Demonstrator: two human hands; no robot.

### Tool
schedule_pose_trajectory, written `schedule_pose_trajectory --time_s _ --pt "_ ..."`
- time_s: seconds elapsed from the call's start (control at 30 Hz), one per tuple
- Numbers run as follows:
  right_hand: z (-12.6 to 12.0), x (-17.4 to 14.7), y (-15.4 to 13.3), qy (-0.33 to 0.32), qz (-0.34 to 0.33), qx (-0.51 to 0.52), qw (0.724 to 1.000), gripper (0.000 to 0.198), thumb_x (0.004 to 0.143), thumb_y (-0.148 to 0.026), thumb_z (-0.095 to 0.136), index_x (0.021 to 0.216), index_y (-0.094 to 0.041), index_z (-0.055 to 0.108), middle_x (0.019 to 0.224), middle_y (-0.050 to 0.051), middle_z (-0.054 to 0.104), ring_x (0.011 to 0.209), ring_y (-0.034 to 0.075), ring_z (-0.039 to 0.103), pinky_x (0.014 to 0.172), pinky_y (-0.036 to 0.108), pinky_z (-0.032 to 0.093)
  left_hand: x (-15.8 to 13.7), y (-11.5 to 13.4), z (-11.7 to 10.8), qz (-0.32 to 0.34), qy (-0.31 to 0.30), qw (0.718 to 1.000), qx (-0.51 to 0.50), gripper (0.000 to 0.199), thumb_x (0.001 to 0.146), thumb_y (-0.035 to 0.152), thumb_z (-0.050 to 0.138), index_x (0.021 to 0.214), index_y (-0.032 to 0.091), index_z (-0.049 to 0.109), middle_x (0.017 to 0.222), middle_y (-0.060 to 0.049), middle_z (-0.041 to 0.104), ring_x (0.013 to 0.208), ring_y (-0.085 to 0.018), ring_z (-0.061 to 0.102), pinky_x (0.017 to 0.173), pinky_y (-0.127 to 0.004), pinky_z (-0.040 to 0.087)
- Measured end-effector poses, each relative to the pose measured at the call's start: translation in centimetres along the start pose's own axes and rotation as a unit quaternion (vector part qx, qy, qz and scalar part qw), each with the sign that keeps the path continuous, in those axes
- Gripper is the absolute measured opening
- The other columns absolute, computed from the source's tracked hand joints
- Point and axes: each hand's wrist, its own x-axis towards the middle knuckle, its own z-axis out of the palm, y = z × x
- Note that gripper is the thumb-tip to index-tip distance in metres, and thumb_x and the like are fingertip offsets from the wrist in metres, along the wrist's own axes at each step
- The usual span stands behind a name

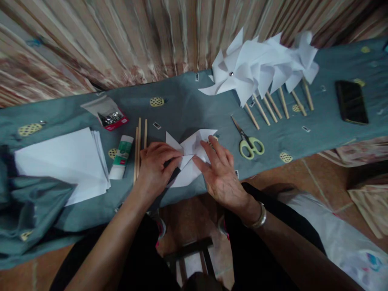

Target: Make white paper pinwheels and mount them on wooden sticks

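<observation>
A white paper square, cut and partly folded into pinwheel points, lies on the blue-grey cloth in front of me. My left hand presses folded flaps toward the paper's middle with its fingertips. My right hand lies flat on the paper's right part, fingers spread, a metal bangle on the wrist. Neither hand lifts the paper off the cloth.
A stack of white paper sheets lies at left, with a glue stick, wooden sticks and a bag of pins beside it. Green-handled scissors lie right of my hands. Several finished pinwheels and a phone lie further right.
</observation>
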Motion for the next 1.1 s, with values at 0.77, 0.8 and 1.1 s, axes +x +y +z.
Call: schedule_pose_trajectory --time_s 0.77,0.8,1.1 --pt "-0.12 0.07 -0.06 0.015 0.022 0.052 0.998 0.038 0.091 -0.008 0.038 0.123 -0.019 0.056 0.15 0.014 0.037 0.147 0.032 0.018 0.107 0.059 0.034 0.1 0.17 0.4 0.0 0.018 1.0 -0.002 0.014 0.086 0.028 0.06 0.083 0.025 0.074 0.096 -0.002 0.072 0.102 -0.024 0.06 0.094 -0.045 0.044" --pt "-0.15 0.07 -0.09 0.014 0.022 0.055 0.998 0.039 0.09 -0.007 0.038 0.123 -0.019 0.055 0.151 0.015 0.037 0.147 0.032 0.018 0.107 0.059 0.034 0.11 0.17 0.41 0.0 0.018 1.0 -0.002 0.014 0.086 0.028 0.06 0.083 0.025 0.074 0.096 -0.002 0.072 0.102 -0.024 0.06 0.093 -0.045 0.044" --pt "-0.1 0.16 -0.19 0.014 0.005 0.053 0.998 0.044 0.085 -0.005 0.04 0.126 -0.018 0.05 0.15 0.016 0.038 0.148 0.031 0.018 0.107 0.058 0.035 0.33 0.04 0.39 0.005 0.014 1.0 0.01 0.015 0.085 0.028 0.06 0.08 0.027 0.073 0.093 -0.001 0.072 0.1 -0.023 0.06 0.091 -0.042 0.045"
